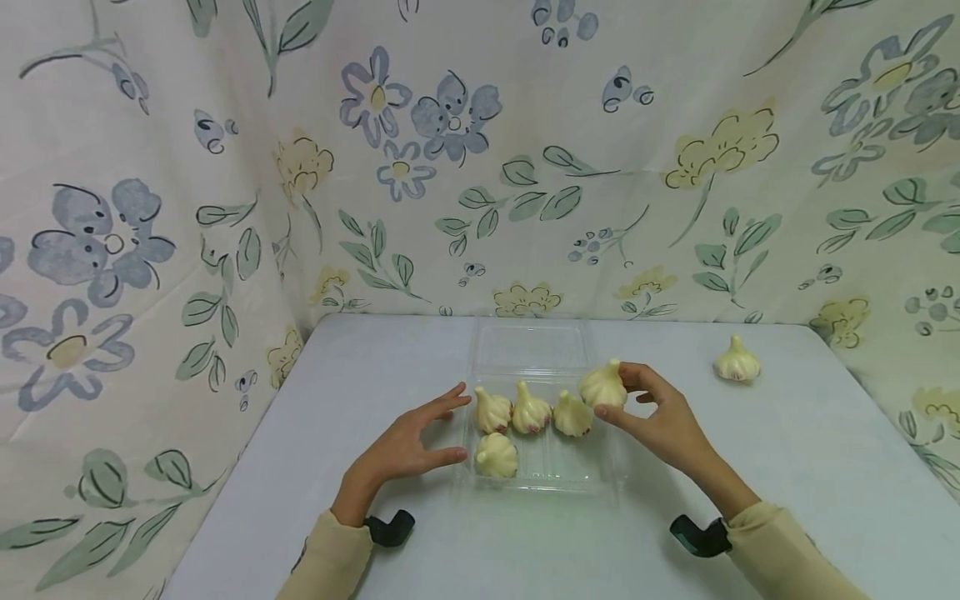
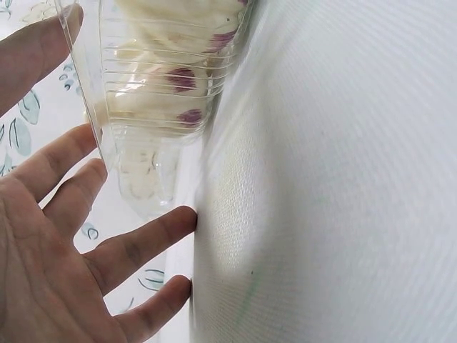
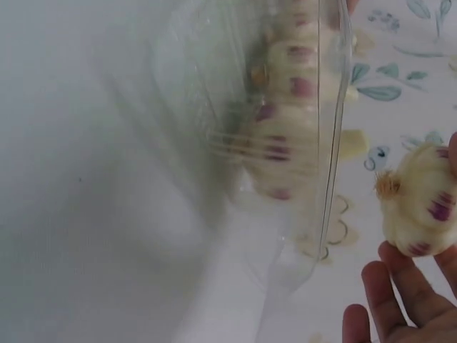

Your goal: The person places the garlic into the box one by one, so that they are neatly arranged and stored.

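My right hand (image 1: 675, 425) pinches a garlic bulb (image 1: 602, 387) between thumb and fingers, above the right end of a clear plastic box (image 1: 558, 477). The right wrist view shows this bulb, its root tuft and purple streaks facing the camera, raised beyond the box rim. Inside the box, three bulbs (image 1: 531, 410) form a back row and one more (image 1: 497, 457) lies at the front left. Spread fingers of my left hand (image 1: 397, 446) touch the box's left rim; in the left wrist view its lower fingertips (image 2: 184, 218) are right at the tabletop.
The box's hinged clear lid (image 1: 531, 346) lies folded back toward the table's rear edge. Another garlic bulb (image 1: 737, 362) stands on the white table (image 1: 757, 450) at the back right. Floral cloth (image 1: 525, 200) hangs behind the table and along its sides.
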A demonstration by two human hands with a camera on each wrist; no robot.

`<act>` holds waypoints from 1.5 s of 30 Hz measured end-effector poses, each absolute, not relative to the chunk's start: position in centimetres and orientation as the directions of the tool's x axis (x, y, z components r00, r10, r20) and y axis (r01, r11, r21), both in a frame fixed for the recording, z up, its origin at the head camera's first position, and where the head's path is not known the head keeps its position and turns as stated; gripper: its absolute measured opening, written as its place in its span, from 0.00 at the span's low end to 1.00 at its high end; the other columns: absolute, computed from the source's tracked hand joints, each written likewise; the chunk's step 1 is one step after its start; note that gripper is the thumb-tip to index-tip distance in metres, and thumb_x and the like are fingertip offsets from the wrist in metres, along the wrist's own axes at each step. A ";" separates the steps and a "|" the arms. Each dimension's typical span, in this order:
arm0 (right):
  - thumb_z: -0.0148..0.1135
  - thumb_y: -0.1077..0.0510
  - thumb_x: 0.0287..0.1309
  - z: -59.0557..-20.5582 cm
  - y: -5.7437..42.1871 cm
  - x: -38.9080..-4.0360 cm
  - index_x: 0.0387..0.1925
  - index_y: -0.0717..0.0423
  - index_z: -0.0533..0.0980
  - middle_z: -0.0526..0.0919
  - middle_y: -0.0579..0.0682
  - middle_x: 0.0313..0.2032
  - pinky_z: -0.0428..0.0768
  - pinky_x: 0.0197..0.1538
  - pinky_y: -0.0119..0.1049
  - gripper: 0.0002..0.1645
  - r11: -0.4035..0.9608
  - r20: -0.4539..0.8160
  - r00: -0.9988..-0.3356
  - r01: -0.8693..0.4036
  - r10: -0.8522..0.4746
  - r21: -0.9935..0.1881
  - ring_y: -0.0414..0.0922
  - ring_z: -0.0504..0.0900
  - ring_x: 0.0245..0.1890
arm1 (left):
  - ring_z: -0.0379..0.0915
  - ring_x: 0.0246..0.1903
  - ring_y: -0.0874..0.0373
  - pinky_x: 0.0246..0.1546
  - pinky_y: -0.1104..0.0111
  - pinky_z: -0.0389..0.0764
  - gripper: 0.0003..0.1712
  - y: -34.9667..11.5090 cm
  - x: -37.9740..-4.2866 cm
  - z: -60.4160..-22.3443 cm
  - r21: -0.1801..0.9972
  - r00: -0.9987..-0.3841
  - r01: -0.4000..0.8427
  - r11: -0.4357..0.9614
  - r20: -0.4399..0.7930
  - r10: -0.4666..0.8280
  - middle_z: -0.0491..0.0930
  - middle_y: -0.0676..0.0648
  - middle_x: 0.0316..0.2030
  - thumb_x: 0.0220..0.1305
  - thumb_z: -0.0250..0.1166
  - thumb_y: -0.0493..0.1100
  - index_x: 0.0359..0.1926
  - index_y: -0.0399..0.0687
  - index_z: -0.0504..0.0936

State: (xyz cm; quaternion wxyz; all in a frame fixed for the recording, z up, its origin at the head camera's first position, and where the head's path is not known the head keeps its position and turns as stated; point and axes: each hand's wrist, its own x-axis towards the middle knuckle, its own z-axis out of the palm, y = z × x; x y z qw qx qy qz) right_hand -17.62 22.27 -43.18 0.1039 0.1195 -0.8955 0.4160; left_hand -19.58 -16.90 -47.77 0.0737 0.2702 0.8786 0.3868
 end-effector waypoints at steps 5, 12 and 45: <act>0.78 0.48 0.54 -43.3 21.3 -17.1 0.62 0.50 0.75 0.85 0.48 0.50 0.74 0.53 0.37 0.36 0.622 0.300 -0.935 -0.350 -0.188 -0.700 0.40 0.78 0.50 | 0.73 0.67 0.46 0.69 0.39 0.66 0.46 -17.0 -19.6 -47.8 0.717 -0.842 0.422 0.554 0.083 0.533 0.53 0.63 0.79 0.60 0.73 0.60 0.76 0.60 0.66; 0.82 0.47 0.48 -43.9 19.9 -16.5 0.58 0.50 0.78 0.85 0.46 0.49 0.73 0.52 0.48 0.36 0.625 0.342 -0.901 -0.431 -0.266 -0.651 0.45 0.79 0.48 | 0.73 0.67 0.47 0.69 0.39 0.66 0.46 -17.0 -19.7 -48.0 0.714 -0.840 0.427 0.556 0.086 0.535 0.53 0.63 0.79 0.60 0.73 0.61 0.76 0.60 0.66; 0.85 0.41 0.36 -45.4 15.5 -16.3 0.51 0.47 0.84 0.88 0.41 0.47 0.57 0.44 0.38 0.37 0.753 0.216 -0.877 -0.480 -0.430 -0.450 0.38 0.71 0.36 | 0.73 0.68 0.48 0.69 0.40 0.66 0.46 -16.9 -19.6 -48.0 0.720 -0.845 0.414 0.557 0.077 0.529 0.53 0.65 0.79 0.60 0.73 0.59 0.76 0.61 0.66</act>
